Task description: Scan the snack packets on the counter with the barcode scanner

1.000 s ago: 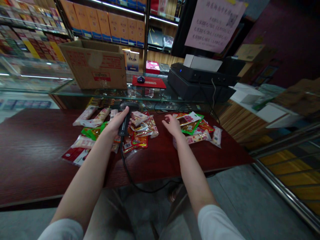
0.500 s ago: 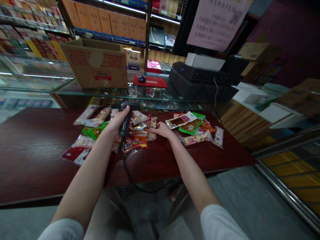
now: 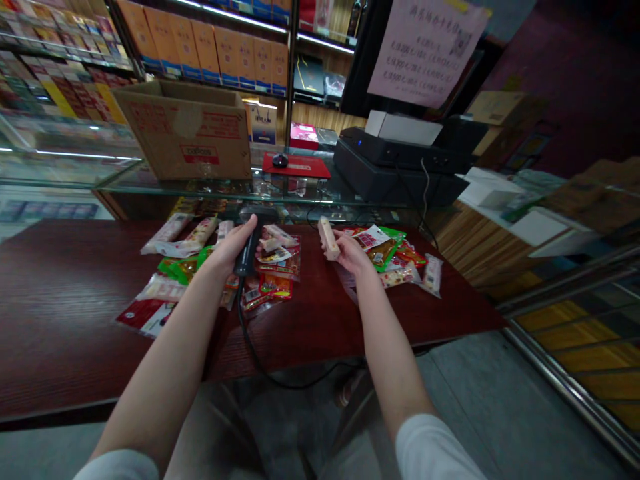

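My left hand (image 3: pixel 234 248) is wrapped round the handle of a black barcode scanner (image 3: pixel 247 250), its head toward the counter and its cable hanging below. In my right hand (image 3: pixel 351 252) is a pale, bar-shaped wrapped snack (image 3: pixel 328 238), lifted off the table and tilted. Between the hands lies a pile of snack packets (image 3: pixel 275 287), red and clear, with pale bars on top. Left of the scanner are more wrapped bars (image 3: pixel 173 230) and a green packet (image 3: pixel 175 268). Beyond my right hand sit green packets (image 3: pixel 393 248) and another wrapped bar (image 3: pixel 431 275).
The dark red wooden table (image 3: pixel 65 300) adjoins a glass counter (image 3: pixel 295 193). On the counter stand an open cardboard box (image 3: pixel 185 133), a red mat (image 3: pixel 313 167) with a mouse (image 3: pixel 280 160), and a black machine (image 3: pixel 400 167). The scanner's cable (image 3: pixel 260 357) loops over the table's front edge.
My right hand has moved right, away from the middle pile, lifting the pale wrapped bar with it. My left hand still holds the scanner in nearly the same place.
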`<act>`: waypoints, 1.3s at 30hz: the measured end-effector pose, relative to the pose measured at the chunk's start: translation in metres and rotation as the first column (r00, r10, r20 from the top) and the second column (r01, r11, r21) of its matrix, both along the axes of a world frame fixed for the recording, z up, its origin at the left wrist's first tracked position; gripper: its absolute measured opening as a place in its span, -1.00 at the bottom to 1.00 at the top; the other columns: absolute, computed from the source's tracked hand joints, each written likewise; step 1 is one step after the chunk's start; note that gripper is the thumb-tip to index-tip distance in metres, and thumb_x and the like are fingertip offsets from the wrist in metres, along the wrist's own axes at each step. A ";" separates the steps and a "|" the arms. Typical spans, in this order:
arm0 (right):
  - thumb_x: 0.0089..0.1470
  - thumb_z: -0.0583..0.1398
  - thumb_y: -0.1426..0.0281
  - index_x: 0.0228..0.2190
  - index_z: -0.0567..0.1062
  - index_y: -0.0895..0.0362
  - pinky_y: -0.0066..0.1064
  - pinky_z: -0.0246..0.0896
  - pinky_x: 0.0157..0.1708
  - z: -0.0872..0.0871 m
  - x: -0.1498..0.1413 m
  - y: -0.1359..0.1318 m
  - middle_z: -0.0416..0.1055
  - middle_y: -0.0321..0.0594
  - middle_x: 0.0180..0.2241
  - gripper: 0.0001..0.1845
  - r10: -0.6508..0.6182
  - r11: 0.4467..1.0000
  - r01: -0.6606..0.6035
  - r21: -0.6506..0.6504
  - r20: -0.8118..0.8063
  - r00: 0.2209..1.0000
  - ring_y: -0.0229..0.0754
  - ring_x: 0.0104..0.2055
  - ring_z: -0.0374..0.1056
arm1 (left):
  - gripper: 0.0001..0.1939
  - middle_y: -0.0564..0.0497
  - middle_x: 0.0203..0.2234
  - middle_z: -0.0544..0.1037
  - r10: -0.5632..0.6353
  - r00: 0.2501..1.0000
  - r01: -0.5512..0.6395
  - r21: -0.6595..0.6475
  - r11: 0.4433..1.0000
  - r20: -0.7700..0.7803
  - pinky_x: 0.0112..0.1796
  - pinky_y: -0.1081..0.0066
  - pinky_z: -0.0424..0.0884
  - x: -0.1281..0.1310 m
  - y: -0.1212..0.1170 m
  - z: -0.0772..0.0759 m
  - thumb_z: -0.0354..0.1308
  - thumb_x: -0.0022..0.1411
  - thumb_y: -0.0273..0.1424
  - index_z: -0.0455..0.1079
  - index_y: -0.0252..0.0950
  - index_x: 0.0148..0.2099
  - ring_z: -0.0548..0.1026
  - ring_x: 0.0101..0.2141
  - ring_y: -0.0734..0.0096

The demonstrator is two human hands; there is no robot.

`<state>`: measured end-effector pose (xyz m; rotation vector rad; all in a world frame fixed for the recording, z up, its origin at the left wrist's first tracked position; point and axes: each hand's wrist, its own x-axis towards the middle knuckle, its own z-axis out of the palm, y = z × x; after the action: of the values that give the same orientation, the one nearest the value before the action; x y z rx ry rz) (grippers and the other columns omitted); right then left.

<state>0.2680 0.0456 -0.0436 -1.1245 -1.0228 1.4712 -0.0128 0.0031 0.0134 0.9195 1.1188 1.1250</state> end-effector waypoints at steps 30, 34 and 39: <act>0.08 0.08 0.22 -0.02 0.34 0.08 -0.31 0.41 -0.25 0.011 -0.011 -0.002 0.52 -0.16 -0.22 -0.58 -0.124 0.974 0.090 0.209 0.152 0.981 -0.15 -0.26 0.46 | -0.51 0.05 -0.60 0.45 -0.413 0.911 0.413 0.053 0.909 -0.017 -0.67 0.55 0.22 0.037 -0.026 0.002 0.21 0.14 0.03 0.37 -0.35 -0.27 0.31 -0.68 0.58; 0.07 0.12 0.33 0.03 0.34 0.11 -0.21 0.29 0.00 0.023 0.014 -0.007 0.43 -0.04 -0.04 -0.55 -0.568 0.788 0.264 0.556 0.493 0.658 -0.06 -0.03 0.39 | -0.58 0.07 -0.69 0.39 -0.228 0.968 0.230 0.004 0.973 -0.103 -0.68 0.56 0.22 0.012 -0.018 0.012 0.16 0.22 -0.03 0.37 -0.35 -0.28 0.32 -0.70 0.55; 0.07 0.07 0.48 0.02 0.43 0.23 0.07 0.08 0.12 0.021 0.042 -0.014 0.24 0.24 0.13 -0.54 -0.597 0.789 0.262 0.555 0.795 0.112 0.20 0.15 0.23 | -0.66 0.06 -0.68 0.42 0.061 0.979 -0.061 0.006 0.998 -0.193 -0.66 0.54 0.28 -0.036 -0.007 0.024 0.28 0.13 -0.15 0.38 -0.35 -0.33 0.35 -0.70 0.51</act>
<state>0.3096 0.0318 -0.0229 -1.9603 -1.4276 -0.0934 -0.0486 -0.0039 0.0376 1.0168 1.3123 1.1024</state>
